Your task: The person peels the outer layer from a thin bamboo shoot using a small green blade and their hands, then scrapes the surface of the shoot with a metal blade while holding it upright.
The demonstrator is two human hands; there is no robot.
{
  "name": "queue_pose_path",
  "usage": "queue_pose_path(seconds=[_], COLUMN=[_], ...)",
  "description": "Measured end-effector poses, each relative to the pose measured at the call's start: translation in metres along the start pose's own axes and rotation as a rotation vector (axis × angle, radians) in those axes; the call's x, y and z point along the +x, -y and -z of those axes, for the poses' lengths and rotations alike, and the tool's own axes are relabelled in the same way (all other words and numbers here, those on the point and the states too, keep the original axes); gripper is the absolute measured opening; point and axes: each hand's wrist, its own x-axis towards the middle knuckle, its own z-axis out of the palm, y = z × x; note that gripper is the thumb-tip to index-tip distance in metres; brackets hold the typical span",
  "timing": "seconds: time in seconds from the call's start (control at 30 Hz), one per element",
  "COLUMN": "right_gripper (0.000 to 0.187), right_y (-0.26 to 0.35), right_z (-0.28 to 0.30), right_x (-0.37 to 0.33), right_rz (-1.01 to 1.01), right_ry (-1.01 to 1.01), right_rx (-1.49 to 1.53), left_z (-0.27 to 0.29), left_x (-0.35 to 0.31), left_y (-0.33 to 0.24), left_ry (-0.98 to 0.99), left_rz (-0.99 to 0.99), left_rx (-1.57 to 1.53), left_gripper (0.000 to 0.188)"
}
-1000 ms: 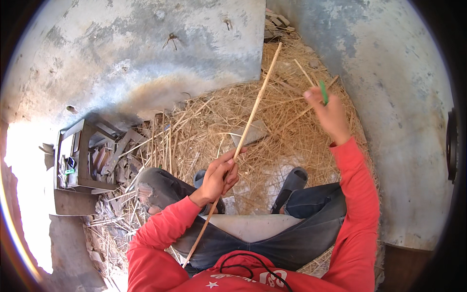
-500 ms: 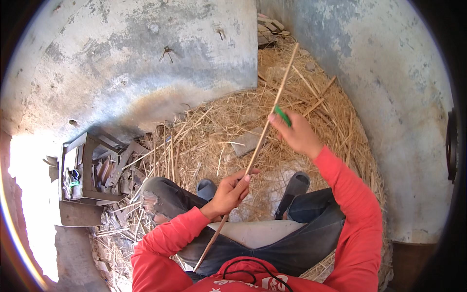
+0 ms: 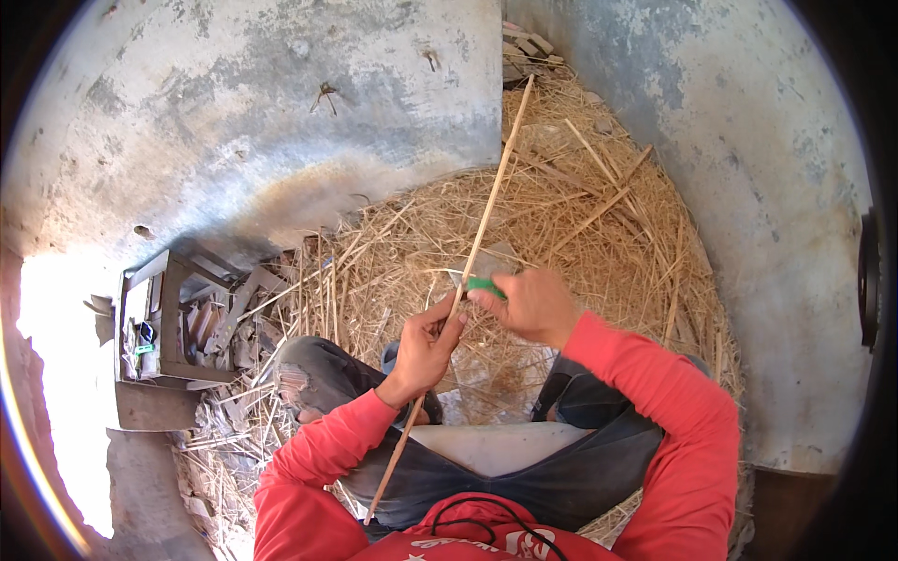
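Observation:
A long, thin wooden stick (image 3: 496,192) slants from my lap up over the straw, its far end near the wall corner. Around its middle, the fingers of my left hand (image 3: 426,351) are closed. My right hand (image 3: 535,307) grips a small green-handled knife (image 3: 485,286), pressed up to the stick just beyond my left fingers. What seems to be a thin pale blade pokes out past the stick's left side; most of it is hard to make out.
Straw and wood shavings (image 3: 580,215) cover the ground around my feet. A dark wooden stool (image 3: 173,318) lies among scraps at the left, with small items on it. Weathered walls (image 3: 262,103) stand ahead and at the right (image 3: 767,187). A pale seat (image 3: 496,449) shows between my legs.
My right hand has drawn the green-handled knife down along the stick toward my left hand. The stick's far end has swung left, and my left hand has shifted slightly.

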Motion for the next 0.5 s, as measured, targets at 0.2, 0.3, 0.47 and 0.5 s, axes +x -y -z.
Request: queue_pose_path(seconds=[0.2,0.3,0.47,0.5], right_gripper=[0.063,0.066,0.064,0.064], right_y=[-0.057,-0.092,-0.107,-0.109], right_z=[0.034,0.048,0.029,0.025], right_x=[0.036,0.037,0.037,0.034], right_rz=[-0.267,-0.368,-0.297,-0.259], right_ry=[-0.086,-0.096,-0.126,-0.162], right_rx=[-0.138,-0.259,-0.070,0.071], left_z=[0.010,0.008,0.016,0.019], left_x=[-0.014,-0.026,-0.024,-0.025], left_y=[0.016,0.003,0.009,0.010], left_ry=[0.071,0.143,0.156,0.174], left_rz=[-0.046,0.033,0.032,0.028], left_rx=[0.211,0.079,0.182,0.205], left_gripper=[0.039,0.038,0.041,0.042])
